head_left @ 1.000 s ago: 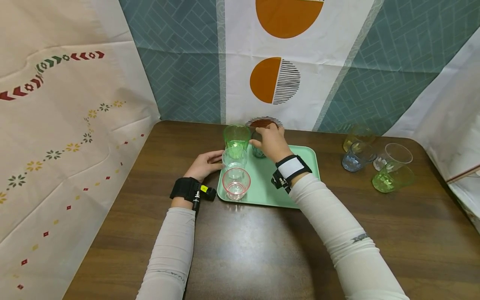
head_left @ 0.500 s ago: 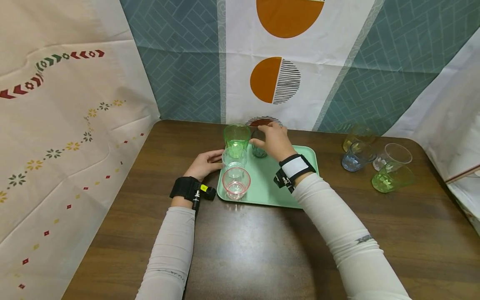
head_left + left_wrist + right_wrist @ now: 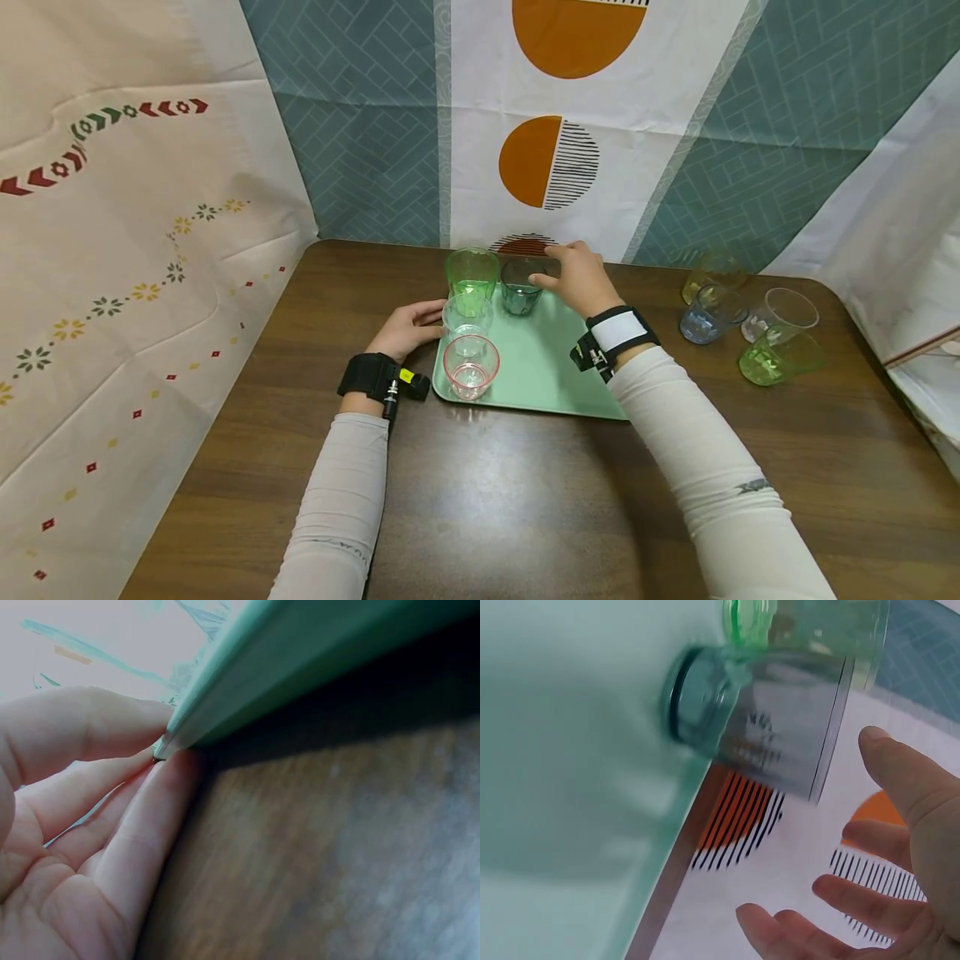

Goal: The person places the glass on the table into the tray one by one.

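My left hand [image 3: 402, 333] pinches the left rim of the light green tray [image 3: 547, 371]. In the left wrist view, thumb and fingers [image 3: 139, 840] meet at the tray's edge. A grey drinking glass [image 3: 521, 293] stands upright on the tray near its back edge. Just right of this glass, my right hand [image 3: 581, 279] hovers with spread fingers, apart from it and holding nothing; the right wrist view shows the gap. Left of the grey glass is a green glass [image 3: 472, 271]. In front of that stand a clear glass [image 3: 467, 318] and a pink-rimmed glass [image 3: 471, 371].
At the table's right sit a yellow glass [image 3: 708, 275], a blue glass [image 3: 703, 321], a clear glass [image 3: 791, 308] and a green glass [image 3: 765, 362] lying tilted. Behind the brown table [image 3: 495, 500] hangs a patterned cloth [image 3: 367, 150].
My right hand has let go of the grey glass and drawn back to the right, uncovering it. The left hand stays at the tray's rim.
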A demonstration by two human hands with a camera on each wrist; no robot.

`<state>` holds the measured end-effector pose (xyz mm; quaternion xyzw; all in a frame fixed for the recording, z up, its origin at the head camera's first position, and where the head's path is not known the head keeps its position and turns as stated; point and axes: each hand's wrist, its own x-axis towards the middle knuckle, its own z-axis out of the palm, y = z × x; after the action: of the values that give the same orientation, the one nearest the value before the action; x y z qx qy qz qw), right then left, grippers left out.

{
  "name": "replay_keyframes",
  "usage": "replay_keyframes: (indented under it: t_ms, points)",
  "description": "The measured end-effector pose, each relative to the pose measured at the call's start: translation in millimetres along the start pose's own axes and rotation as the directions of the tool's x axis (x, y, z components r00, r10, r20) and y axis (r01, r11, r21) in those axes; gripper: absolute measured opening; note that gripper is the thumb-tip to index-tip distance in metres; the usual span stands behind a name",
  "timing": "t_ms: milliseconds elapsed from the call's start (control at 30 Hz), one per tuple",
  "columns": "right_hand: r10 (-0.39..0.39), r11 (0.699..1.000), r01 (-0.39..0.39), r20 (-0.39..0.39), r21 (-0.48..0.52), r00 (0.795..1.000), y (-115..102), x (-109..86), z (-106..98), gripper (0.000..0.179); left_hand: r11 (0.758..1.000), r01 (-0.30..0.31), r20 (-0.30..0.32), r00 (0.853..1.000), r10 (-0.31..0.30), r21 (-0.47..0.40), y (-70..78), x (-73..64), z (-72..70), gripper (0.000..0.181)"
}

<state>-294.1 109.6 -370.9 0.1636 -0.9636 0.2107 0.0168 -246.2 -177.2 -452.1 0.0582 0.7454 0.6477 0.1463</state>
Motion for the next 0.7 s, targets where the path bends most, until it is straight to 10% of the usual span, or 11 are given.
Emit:
replay_keyframes:
  t_ms: [467,700]
  points:
    - [0.108,0.993,-0.108,0.018,-0.048,0.994,34,-11.5,-27,0.06,0.999,-0.008,-0.019,1.0,0.009,0.031,-26.3,15.1,-6.2,0.055]
    - [0.165,0.981,-0.16,0.032,-0.113,0.986,48,-21.5,-43,0.06,1.0,-0.003,-0.014,1.0,0.004,0.021,-14.0,7.8,-2.6,0.055]
